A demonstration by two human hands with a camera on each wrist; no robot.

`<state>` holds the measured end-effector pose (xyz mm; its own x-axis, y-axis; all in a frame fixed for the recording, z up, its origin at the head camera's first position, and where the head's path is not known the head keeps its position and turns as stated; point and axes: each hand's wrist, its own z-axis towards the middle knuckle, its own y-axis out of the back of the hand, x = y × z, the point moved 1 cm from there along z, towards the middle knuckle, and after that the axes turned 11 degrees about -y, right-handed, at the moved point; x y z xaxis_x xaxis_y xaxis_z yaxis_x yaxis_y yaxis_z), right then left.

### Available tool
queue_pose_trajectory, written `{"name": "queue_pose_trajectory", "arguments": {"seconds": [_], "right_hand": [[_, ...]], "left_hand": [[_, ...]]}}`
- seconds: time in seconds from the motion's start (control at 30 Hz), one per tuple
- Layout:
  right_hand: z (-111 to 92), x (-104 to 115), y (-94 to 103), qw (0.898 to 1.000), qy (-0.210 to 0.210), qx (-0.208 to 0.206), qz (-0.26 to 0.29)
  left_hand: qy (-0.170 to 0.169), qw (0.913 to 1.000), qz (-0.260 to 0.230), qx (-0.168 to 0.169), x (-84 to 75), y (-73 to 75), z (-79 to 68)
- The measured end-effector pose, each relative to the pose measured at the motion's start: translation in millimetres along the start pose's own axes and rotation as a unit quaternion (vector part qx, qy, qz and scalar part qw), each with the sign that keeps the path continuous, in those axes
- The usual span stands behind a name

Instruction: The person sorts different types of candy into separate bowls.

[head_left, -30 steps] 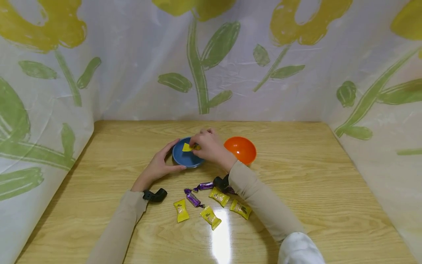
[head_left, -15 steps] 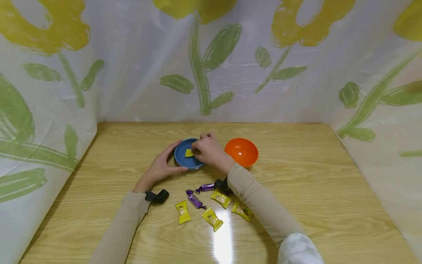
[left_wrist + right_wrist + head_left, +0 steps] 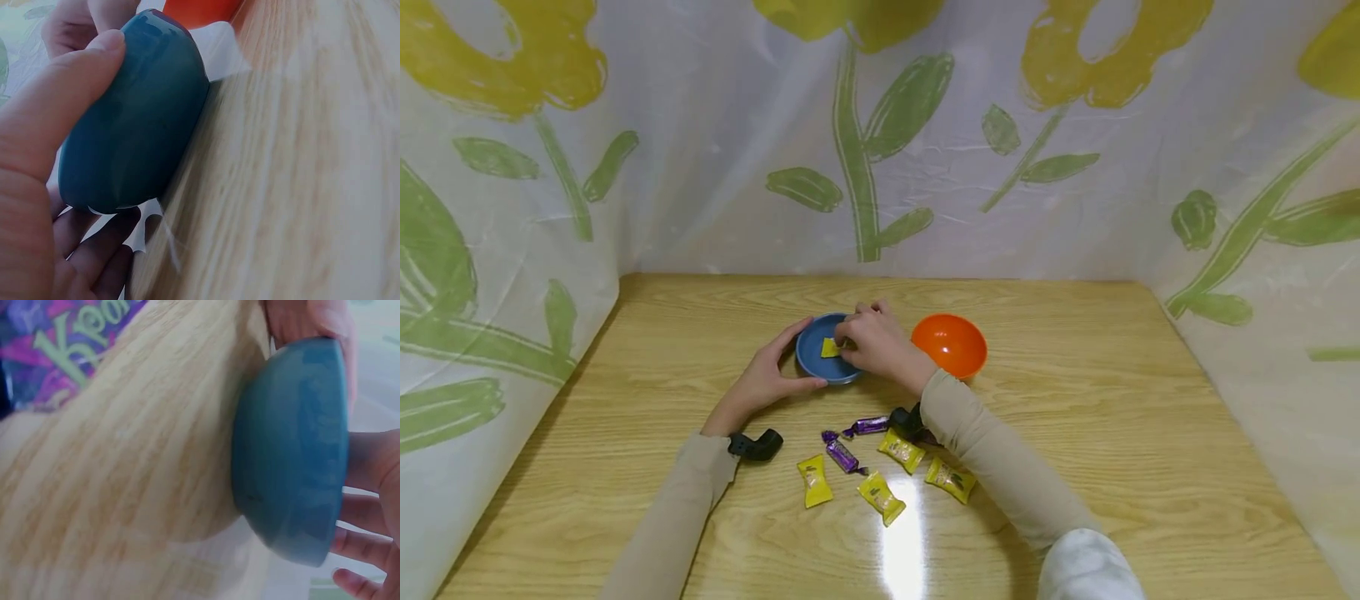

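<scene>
A blue bowl [image 3: 811, 360] stands on the wooden table, left of an orange bowl [image 3: 950, 343]. My left hand [image 3: 766, 377] holds the blue bowl from its left side, thumb on the near rim and fingers on the far side; the left wrist view shows the thumb against the blue bowl [image 3: 137, 125]. Over this bowl's right part, my right hand [image 3: 886, 343] pinches a yellow-wrapped candy [image 3: 829, 348], partly covered by the fingers. In the right wrist view the blue bowl [image 3: 290, 450] hides the right fingertips and the candy.
Nearer me lie several yellow-wrapped candies [image 3: 815, 481] and purple-wrapped candies [image 3: 842, 455], some partly under the right wrist's black camera strap [image 3: 907, 422]. A flower-printed white sheet [image 3: 715, 167] hangs behind the table and on both sides.
My right hand has lowered the yellow candy further into the blue bowl since a second ago. The left hand keeps its hold. Over the last half second hardly anything differs.
</scene>
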<state>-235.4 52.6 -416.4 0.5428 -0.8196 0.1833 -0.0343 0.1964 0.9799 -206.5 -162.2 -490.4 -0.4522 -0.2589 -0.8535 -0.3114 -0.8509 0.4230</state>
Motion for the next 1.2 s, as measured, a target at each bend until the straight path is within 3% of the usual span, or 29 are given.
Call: {"name": "queue_pose_trajectory", "arguments": {"seconds": [0.33,0.57,0.73,1.0,1.2], "right_hand": [[-12,12,25.4,0.999,0.022,-0.019,0.015],[-33,34,48.7,0.993,0.093,-0.069,0.023],[-49,47,54.2,0.986,0.144,-0.086,0.010],[-71,61,44.4,0.972,0.226,-0.060,0.036],[-84,70,27.6,0.966,0.259,-0.004,0.005]], "left_hand": [[-0.003,0.9999,0.012,0.001,-0.3,0.5,0.5],[-0.001,1.0000,0.005,0.003,-1.3,0.6,0.3],[-0.006,0.9999,-0.009,0.004,-0.5,1.8,-0.8],[-0.013,0.9998,-0.016,0.004,1.6,1.7,-1.8],[-0.011,0.9999,0.003,0.002,-0.6,0.8,-1.6]]}}
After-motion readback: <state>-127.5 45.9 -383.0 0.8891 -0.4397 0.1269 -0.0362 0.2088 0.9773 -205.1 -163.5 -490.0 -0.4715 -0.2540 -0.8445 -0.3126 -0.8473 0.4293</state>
